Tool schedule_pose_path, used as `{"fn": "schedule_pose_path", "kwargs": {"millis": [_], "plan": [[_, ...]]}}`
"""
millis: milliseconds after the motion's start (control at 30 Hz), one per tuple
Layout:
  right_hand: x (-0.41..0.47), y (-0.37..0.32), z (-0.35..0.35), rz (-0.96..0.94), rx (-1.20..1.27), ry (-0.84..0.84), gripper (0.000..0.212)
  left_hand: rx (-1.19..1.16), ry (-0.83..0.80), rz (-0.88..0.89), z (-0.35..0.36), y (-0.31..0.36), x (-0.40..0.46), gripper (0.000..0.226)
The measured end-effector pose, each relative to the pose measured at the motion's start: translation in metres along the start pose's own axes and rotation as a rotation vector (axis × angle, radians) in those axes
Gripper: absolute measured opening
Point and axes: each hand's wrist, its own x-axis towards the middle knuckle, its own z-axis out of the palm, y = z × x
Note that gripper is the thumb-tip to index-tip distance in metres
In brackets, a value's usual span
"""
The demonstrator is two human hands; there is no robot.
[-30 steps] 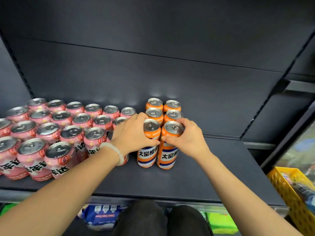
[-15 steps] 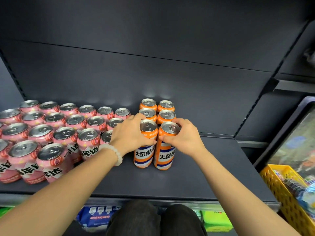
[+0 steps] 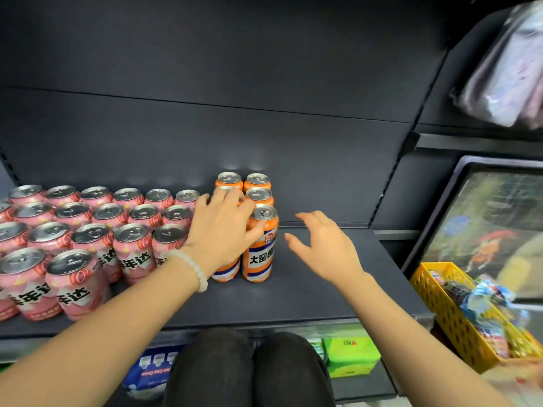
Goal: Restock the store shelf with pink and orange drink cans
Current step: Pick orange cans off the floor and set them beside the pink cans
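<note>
Several pink cans stand in rows on the left of the dark shelf. Beside them on the right, orange cans stand in two short columns. My left hand lies over the front-left orange can, its fingers stretched across the can tops. Its thumb touches the front-right orange can. My right hand hovers open above the bare shelf, to the right of that can and clear of it.
At the right a yellow basket holds wrapped packets. Plastic-wrapped goods hang at the upper right. Below the shelf lie a blue pack and green packs. My knees are at the shelf's front edge.
My right hand has let go of the front-right orange can and moved right. My left hand's fingers have straightened over the front-left can. The view has swung to the right.
</note>
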Motion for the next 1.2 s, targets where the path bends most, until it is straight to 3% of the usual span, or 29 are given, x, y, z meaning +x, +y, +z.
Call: {"fn": "schedule_pose_path", "kwargs": {"millis": [133, 400, 533, 667, 767, 1067, 1200], "plan": [[-0.048, 0.040, -0.015, 0.068, -0.097, 0.011, 0.050, -0.012, -0.002, 0.146, 0.003, 0.057, -0.021, 0.054], [-0.182, 0.128, -0.034, 0.304, -0.169, 0.057, 0.045, -0.165, -0.245, 0.341, 0.029, 0.183, -0.074, 0.075], [-0.251, 0.166, -0.035, 0.478, -0.167, 0.041, 0.043, -0.212, -0.311, 0.462, 0.046, 0.243, -0.101, 0.048], [-0.310, 0.191, -0.032, 0.654, -0.164, 0.012, 0.042, -0.264, -0.383, 0.530, 0.062, 0.294, -0.125, 0.054], [-0.346, 0.209, -0.024, 0.746, -0.147, 0.000, 0.044, -0.298, -0.482, 0.544, 0.080, 0.331, -0.144, 0.046], [-0.406, 0.257, 0.035, 0.928, -0.012, -0.085, 0.045, -0.245, -0.755, 0.623, 0.163, 0.396, -0.192, 0.049], [-0.431, 0.263, 0.077, 0.978, 0.079, -0.197, 0.048, -0.211, -0.959, 0.651, 0.206, 0.399, -0.227, 0.057]]}}
